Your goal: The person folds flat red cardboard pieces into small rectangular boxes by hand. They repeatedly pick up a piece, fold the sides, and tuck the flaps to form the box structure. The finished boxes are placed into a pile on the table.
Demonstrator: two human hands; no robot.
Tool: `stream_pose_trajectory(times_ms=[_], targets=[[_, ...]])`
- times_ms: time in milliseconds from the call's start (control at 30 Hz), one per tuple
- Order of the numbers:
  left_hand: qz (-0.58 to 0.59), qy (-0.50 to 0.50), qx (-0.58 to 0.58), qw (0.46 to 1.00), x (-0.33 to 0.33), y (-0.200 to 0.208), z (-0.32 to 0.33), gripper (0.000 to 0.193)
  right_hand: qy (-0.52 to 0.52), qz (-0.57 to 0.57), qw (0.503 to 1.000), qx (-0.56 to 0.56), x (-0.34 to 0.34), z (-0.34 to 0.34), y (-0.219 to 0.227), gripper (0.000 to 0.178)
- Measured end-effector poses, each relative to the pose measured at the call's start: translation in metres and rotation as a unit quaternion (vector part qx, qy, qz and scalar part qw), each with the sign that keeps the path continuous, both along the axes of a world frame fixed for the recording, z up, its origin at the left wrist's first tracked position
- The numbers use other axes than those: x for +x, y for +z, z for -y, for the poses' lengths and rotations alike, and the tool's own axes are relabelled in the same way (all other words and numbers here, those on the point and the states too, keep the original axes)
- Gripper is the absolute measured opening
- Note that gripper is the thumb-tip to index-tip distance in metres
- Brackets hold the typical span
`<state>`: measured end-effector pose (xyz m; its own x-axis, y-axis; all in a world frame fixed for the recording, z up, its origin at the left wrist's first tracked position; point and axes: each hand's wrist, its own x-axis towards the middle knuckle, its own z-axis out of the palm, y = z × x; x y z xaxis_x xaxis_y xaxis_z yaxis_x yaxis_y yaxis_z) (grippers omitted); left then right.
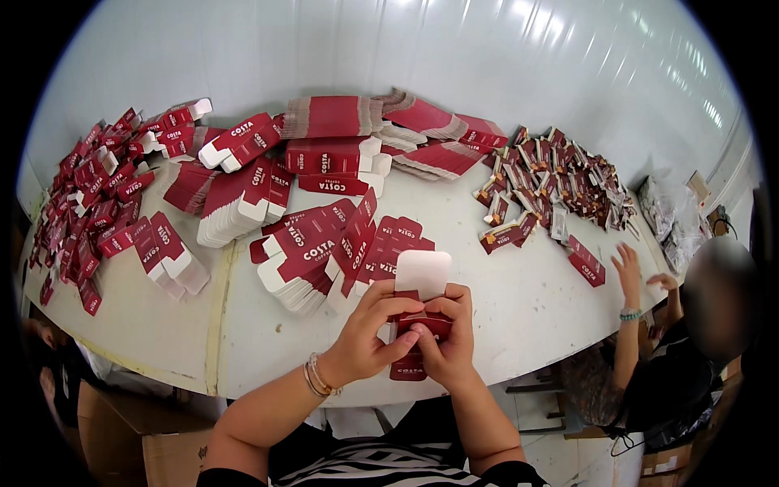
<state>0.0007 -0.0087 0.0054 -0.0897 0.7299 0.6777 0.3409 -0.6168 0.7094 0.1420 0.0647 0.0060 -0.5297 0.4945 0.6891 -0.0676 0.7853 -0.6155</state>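
Between my two hands is a small dark-red carton (pixel 408 371) with a white flap (pixel 423 272) standing up at its far end. My left hand (pixel 375 333) grips it from the left, thumb and fingers pressed on the panels. From the right, my right hand (pixel 448 337) closes on the same carton, its thumb meeting the left thumb over the middle. Part of the carton is hidden under my fingers. Just beyond my hands lies a fanned stack of flat red carton blanks (pixel 304 256), with loose blanks (pixel 398 243) beside it.
Folded red cartons (pixel 89 219) heap at the far left. More blank stacks (pixel 333 118) line the wall. Small brown-and-red packets (pixel 560 174) pile at right, near a lone carton (pixel 586 261). A co-worker's raised hand (pixel 627 276) is at right; plastic bags (pixel 673 215) lie behind.
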Motion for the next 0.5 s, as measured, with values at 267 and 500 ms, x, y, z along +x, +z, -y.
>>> stream_pose_trajectory(times_ms=[267,500], targets=[[-0.002,-0.03,0.0,1.0,0.0,0.0,-0.005,0.03,0.042,-0.086,0.989,-0.112,-0.005,0.009,-0.007,0.055],[0.016,-0.061,-0.045,0.997,0.001,0.001,-0.005,0.02,0.15,-0.131,0.878,-0.436,-0.003,-0.032,0.035,0.066]])
